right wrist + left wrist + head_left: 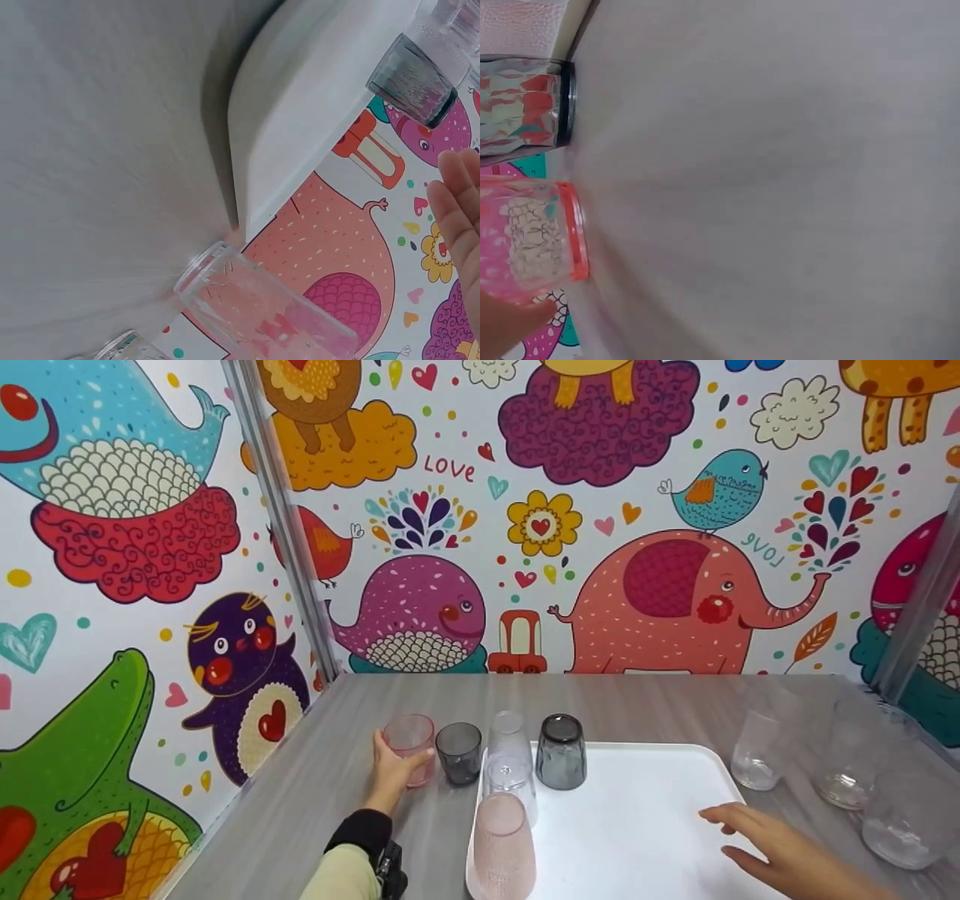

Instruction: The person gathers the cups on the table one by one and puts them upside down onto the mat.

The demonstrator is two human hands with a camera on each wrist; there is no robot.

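My left hand point(391, 772) grips a pink see-through glass point(411, 735) that stands upright on the table, thumb across its near side. In the left wrist view the thumb point(514, 322) shows beside the pink glass point(532, 236), whose red base is at the table. Just right of it stands a dark grey glass point(459, 754). On the white tray point(637, 810) are a pink textured glass point(504, 855), clear glasses point(510, 776) in a row behind it, and a smoky grey glass point(562, 754) turned base up. My right hand point(780, 844) hovers over the tray's right edge, fingers extended, holding nothing.
Right of the tray stand several clear glasses: a tall one point(757, 750), another point(847, 765) beside it and a wide one point(907, 825) closer in. Walls with cartoon animals point(660, 600) enclose the grey table point(300, 810) at the back and sides.
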